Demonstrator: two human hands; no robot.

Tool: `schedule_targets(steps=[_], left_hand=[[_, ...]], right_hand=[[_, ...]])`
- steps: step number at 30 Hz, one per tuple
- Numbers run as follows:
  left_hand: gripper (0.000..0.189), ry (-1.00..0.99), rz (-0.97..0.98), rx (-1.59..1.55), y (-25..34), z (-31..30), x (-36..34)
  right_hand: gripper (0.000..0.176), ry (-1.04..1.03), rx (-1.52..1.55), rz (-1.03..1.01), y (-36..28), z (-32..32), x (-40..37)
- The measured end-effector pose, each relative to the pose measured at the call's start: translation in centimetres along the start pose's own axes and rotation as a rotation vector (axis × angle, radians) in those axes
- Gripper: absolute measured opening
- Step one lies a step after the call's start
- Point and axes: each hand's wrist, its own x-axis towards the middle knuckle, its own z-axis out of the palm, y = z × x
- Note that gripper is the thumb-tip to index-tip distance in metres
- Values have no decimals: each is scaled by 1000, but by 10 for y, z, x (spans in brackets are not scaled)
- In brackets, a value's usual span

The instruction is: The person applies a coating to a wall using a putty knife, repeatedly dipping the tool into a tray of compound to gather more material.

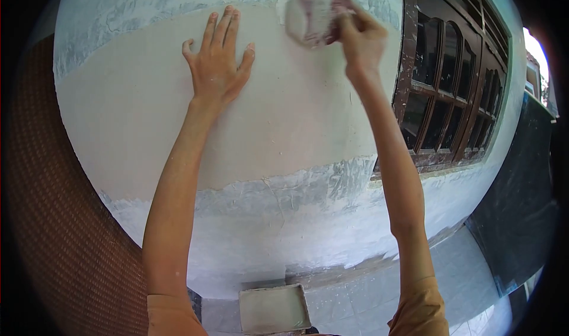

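Observation:
My left hand [219,63] lies against the wall [261,110], fingers spread, over a smooth beige coat of plaster. Up to its right, my right hand [363,36] is closed on a putty scraper [311,17], whose broad pale blade and dark red grip are smeared by motion. The blade is at the upper edge of the beige coat, where a rougher grey-white patchy band begins. Small raised specks dot the coat between and below my hands.
A dark wooden window [441,81] with barred panes stands close to my right arm. Below, a shallow tray [274,309] sits on the tiled floor [355,300]. Woven brown matting [53,205] borders the wall on the left; a dark sheet [521,193] hangs at far right.

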Motion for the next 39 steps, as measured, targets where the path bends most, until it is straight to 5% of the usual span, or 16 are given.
schedule_targets(steps=[4, 6, 11, 16, 18, 23, 27, 30, 34, 39], left_hand=[[62, -17, 6, 5, 0, -1, 1], [61, 10, 5, -22, 0, 1, 0], [61, -20, 9, 10, -1, -1, 1], [61, -11, 30, 12, -2, 1, 2], [61, -10, 7, 14, 1, 1, 1], [61, -37, 23, 60, -2, -3, 0], [61, -36, 24, 51, -2, -4, 2], [61, -56, 18, 31, -1, -5, 2], [61, -51, 16, 53, -1, -5, 1], [61, -54, 14, 43, -2, -6, 2]], right_hand=[[31, 145, -186, -78, 6, -33, 5], [27, 302, 75, -76, 5, -46, 8], [31, -18, 64, 28, -8, -3, -20], [30, 137, -174, -59, 5, -49, -11], [24, 331, 73, -83, 0, -56, -8], [31, -38, 117, -14, 6, -8, -28], [30, 111, -54, 8, 11, -50, -17], [30, 302, 152, -12, 18, -56, -8], [37, -1, 107, 44, 3, -3, -13], [29, 35, -43, -3, -3, -9, 4]])
